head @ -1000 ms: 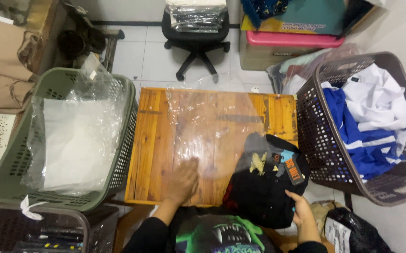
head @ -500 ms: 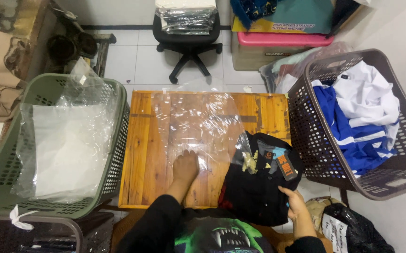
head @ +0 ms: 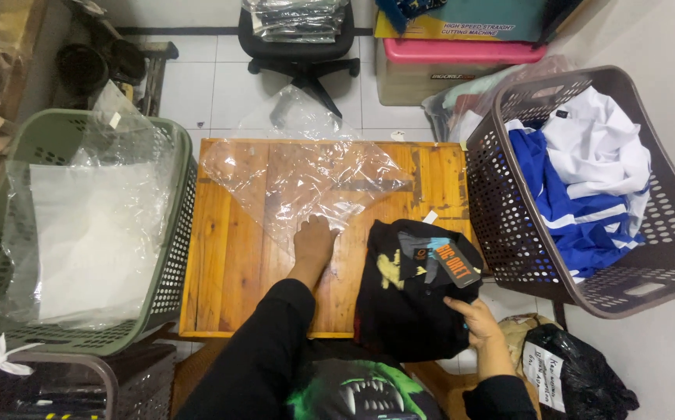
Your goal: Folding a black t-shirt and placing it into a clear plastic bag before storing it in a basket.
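Folded black printed garment [head: 415,299], at the near right edge of the slatted wooden worktop [head: 228,264], gripped by right hand [head: 473,317]; left hand [head: 314,241] flat, pinning clear plastic bag [head: 306,183] spread farther left.

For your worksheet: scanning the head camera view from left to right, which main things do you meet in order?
Green basket → left hand on the clear plastic bag → folded black garment → right hand → dark basket of blue and white clothes.
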